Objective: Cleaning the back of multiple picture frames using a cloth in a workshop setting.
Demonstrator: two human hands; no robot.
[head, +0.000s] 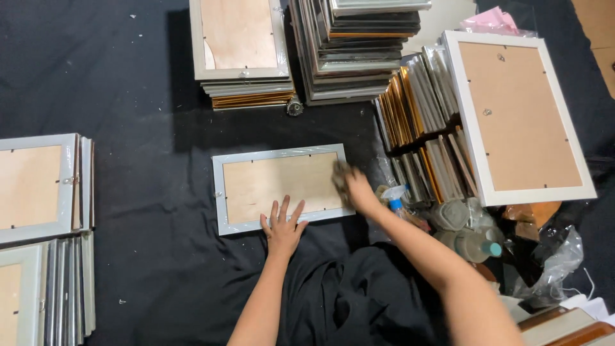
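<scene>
A silver picture frame (pixel 269 182) lies face down on the black cloth, its brown backing board up. My left hand (pixel 282 227) rests flat on the frame's near edge with fingers spread. My right hand (pixel 355 187) presses a small crumpled cloth (pixel 340 173) against the frame's right end; the hand is blurred.
Stacks of silver and gold frames (pixel 359 51) stand at the back, with another stack (pixel 240 51) beside them. A large white frame (pixel 519 115) leans at right over upright frames (pixel 416 102). More frames (pixel 45 186) lie at left. A spray bottle (pixel 396 198) and plastic bags (pixel 551 263) sit at right.
</scene>
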